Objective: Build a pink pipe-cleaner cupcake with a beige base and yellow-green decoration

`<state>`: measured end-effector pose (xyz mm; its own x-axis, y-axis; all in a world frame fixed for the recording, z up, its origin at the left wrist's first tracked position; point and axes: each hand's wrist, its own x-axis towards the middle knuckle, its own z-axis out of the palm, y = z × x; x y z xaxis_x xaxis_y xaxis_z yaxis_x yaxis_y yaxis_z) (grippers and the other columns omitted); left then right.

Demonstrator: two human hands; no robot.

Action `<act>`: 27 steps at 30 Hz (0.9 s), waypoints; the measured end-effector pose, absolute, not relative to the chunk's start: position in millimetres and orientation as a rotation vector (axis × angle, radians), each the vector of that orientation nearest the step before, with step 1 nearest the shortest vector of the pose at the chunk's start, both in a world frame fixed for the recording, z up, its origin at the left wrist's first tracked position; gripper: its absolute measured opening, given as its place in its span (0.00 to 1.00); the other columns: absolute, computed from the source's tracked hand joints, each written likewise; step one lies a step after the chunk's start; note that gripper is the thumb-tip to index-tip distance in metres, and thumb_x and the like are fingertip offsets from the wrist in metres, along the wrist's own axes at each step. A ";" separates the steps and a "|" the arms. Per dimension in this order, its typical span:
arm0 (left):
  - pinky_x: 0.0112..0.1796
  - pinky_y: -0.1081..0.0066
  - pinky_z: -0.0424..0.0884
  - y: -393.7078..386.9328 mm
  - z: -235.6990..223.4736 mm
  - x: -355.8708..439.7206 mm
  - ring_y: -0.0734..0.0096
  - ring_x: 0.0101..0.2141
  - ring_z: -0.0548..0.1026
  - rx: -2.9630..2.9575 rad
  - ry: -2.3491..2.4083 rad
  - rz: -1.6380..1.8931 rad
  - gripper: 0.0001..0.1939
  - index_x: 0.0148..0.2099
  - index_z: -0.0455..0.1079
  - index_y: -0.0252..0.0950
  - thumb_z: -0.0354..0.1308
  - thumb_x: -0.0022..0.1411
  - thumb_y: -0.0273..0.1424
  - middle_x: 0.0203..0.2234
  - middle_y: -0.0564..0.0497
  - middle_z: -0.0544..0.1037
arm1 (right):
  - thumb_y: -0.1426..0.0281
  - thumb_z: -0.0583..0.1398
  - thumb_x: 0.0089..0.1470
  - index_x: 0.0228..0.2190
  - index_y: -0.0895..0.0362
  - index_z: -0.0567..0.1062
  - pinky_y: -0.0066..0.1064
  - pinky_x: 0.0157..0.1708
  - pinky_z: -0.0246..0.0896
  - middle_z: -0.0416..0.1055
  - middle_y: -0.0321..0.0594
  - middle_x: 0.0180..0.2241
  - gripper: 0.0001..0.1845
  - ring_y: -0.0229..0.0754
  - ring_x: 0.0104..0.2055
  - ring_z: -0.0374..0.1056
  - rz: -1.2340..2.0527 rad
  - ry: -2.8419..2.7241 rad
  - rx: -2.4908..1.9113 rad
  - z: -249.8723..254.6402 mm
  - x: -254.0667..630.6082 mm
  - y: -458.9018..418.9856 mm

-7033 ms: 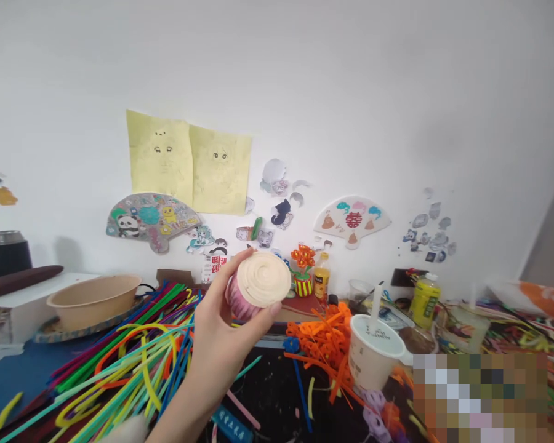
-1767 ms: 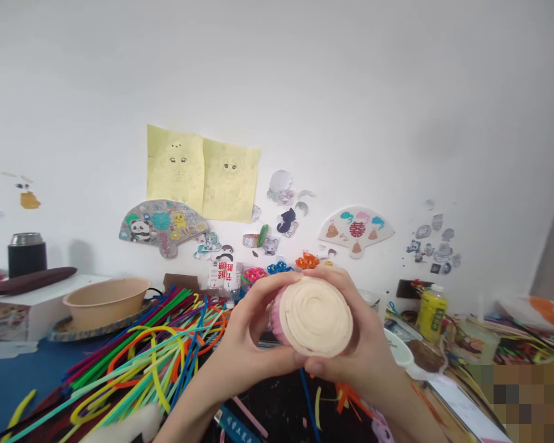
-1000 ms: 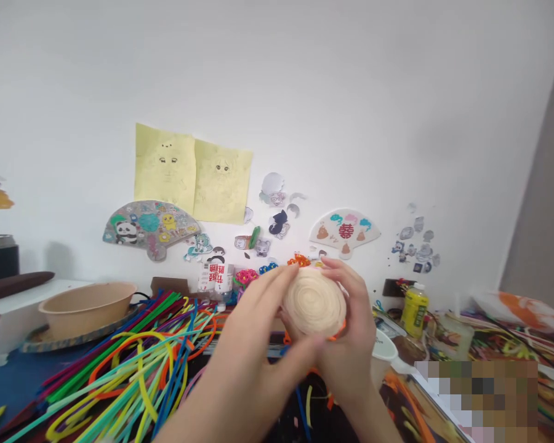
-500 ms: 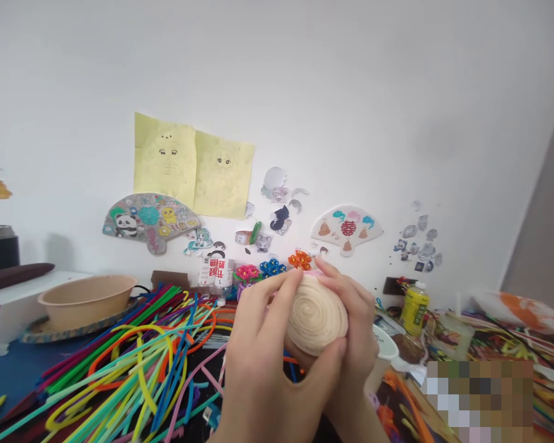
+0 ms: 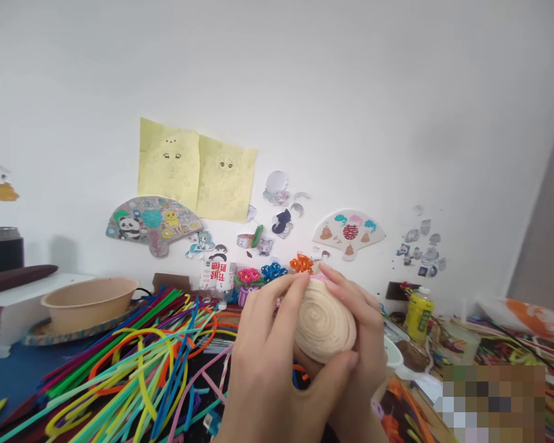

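A cream, spiral-wound round piece [image 5: 325, 323] is held up in front of me above the table, its coiled face turned toward me. It looks fuzzy, like coiled pipe cleaner, and a bit of pink shows at its top edge. My left hand [image 5: 272, 351] grips it from the left, fingers over the upper rim and thumb along the lower right. From the right, my right hand [image 5: 362, 314] wraps round its side, fingertips at the top. The back of the piece is hidden.
Loose coloured pipe cleaners [image 5: 138, 363] cover the table at left. A beige basin [image 5: 90, 301] stands behind them. Pipe-cleaner flowers [image 5: 274, 271] and small bottles [image 5: 216, 280] line the wall. To the right are a white cup [image 5: 394, 354] and a yellow bottle [image 5: 418, 315].
The view has shifted slightly, so the wall and table items sit a little lower and to the right. Both hands keep their hold on the coiled piece, with hardly any change in grip.
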<state>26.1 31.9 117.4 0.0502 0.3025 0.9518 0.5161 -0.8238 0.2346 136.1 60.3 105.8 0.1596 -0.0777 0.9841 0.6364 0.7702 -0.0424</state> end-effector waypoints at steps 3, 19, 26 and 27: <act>0.53 0.59 0.71 31.6 118.9 24.1 0.57 0.54 0.69 -2.192 -0.837 -1.812 0.31 0.63 0.60 0.34 0.61 0.59 0.30 0.54 0.42 0.71 | 0.69 0.62 0.55 0.51 0.56 0.73 0.52 0.48 0.66 0.74 0.49 0.52 0.20 0.55 0.52 0.70 -0.543 -1.300 -0.490 105.1 135.6 62.0; 0.53 0.58 0.71 31.1 121.6 18.2 0.56 0.54 0.69 -2.277 -0.812 -1.819 0.30 0.62 0.62 0.38 0.63 0.59 0.30 0.55 0.43 0.71 | 0.61 0.67 0.52 0.52 0.52 0.71 0.57 0.51 0.65 0.71 0.49 0.54 0.26 0.59 0.54 0.68 -0.367 -1.346 -0.574 102.9 138.9 55.5; 0.53 0.62 0.70 33.5 119.6 20.3 0.61 0.54 0.69 -2.260 -0.841 -1.940 0.23 0.62 0.63 0.40 0.57 0.65 0.32 0.54 0.46 0.72 | 0.64 0.71 0.46 0.53 0.53 0.73 0.52 0.47 0.69 0.73 0.49 0.51 0.33 0.58 0.50 0.71 -0.268 -1.271 -0.653 100.8 134.9 56.1; 0.53 0.63 0.69 33.2 119.4 21.0 0.62 0.54 0.69 -2.255 -0.850 -1.955 0.22 0.61 0.63 0.40 0.56 0.66 0.32 0.54 0.46 0.72 | 0.65 0.71 0.45 0.54 0.52 0.73 0.51 0.46 0.69 0.74 0.48 0.50 0.33 0.57 0.49 0.72 -0.245 -1.261 -0.677 100.5 134.8 55.1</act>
<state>21.0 33.2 119.4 0.0564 0.3741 0.9257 0.4219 -0.8492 0.3175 134.8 55.1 100.5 0.3103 0.1890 0.9317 0.5243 0.7835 -0.3336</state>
